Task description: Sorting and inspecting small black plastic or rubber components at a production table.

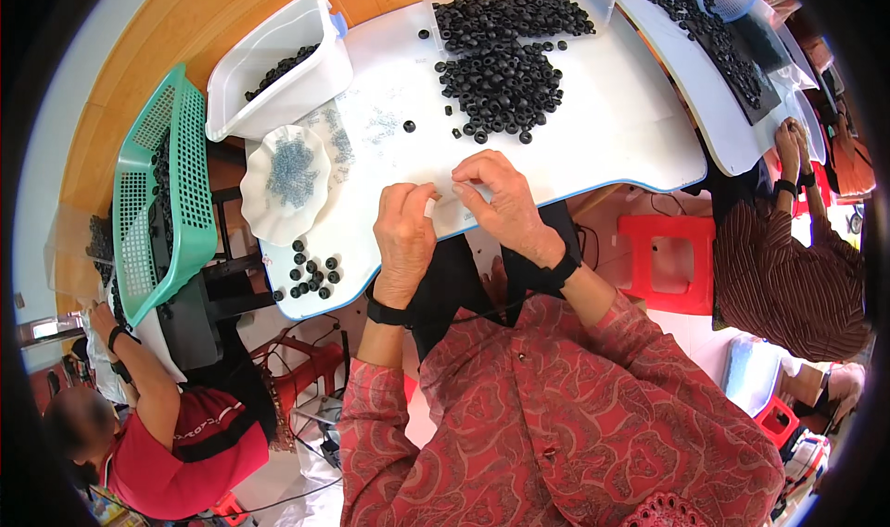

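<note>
Over the front edge of the white table [612, 147], my left hand [405, 232] has its fingers curled together in a pinch, with something pale by the index fingertip. A short gap to the right, my right hand [505, 207] pinches thumb against forefinger. Whatever either hand holds is too small to make out. Ahead of them lies a heap of small black ring-like parts [505, 87], with a few loose ones nearer me. A white scalloped dish [264, 216] of tiny clear pieces [295, 170] stands left of my hands. Several black round parts [311, 275] sit at the table's left corner.
A clear bin [425, 8] lies behind the heap, more black parts spilling from it. At the far left are a white tub [336, 63] and a green basket [195, 179]. Co-workers sit left [185, 453] and right [788, 277]; a red stool [681, 291] stands right.
</note>
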A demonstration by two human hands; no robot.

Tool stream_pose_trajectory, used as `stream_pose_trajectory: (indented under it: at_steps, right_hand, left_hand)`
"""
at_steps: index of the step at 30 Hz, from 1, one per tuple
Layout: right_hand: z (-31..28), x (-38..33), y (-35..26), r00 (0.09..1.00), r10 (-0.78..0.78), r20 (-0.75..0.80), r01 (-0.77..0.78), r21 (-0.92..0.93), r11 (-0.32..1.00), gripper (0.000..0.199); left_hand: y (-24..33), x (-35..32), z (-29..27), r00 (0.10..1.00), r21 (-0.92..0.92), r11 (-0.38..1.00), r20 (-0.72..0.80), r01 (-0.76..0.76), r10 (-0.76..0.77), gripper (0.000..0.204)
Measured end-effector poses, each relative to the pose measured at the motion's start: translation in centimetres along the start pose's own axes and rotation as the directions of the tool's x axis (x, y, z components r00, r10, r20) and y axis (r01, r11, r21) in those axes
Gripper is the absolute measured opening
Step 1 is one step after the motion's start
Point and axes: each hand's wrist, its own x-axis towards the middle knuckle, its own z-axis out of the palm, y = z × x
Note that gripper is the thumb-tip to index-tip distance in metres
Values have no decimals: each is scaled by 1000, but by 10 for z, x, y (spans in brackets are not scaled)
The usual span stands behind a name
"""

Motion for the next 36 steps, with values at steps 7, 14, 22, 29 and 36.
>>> stream_pose_trajectory:
  at_steps: [7, 14, 22, 29, 36]
  right_hand:
    - [45, 21, -39, 974, -213, 76, 217, -39, 975, 11]
    - [60, 24, -39, 945, -207, 252, 228, -54, 972, 15]
    - [67, 27, -26, 952, -177, 248, 174, 35, 984, 18]
    - [36, 13, -12, 997, -44, -64, 43, -10, 999, 25]
    - [30, -6, -9, 998, -63, 6, 62, -261, 963, 15]
  left_hand:
    - [-2, -11, 4, 999, -73, 997, 10, 39, -38, 24]
    - [-7, -27, 7, 986, -269, 948, 52, 169, -161, 24]
    - [-11, -25, 5, 992, -267, 955, 19, 128, -128, 28]
    - [-6, -3, 1, 998, -135, 989, -12, 59, -61, 29]
    - [0, -3, 2, 995, -161, 985, -70, 59, -71, 29]
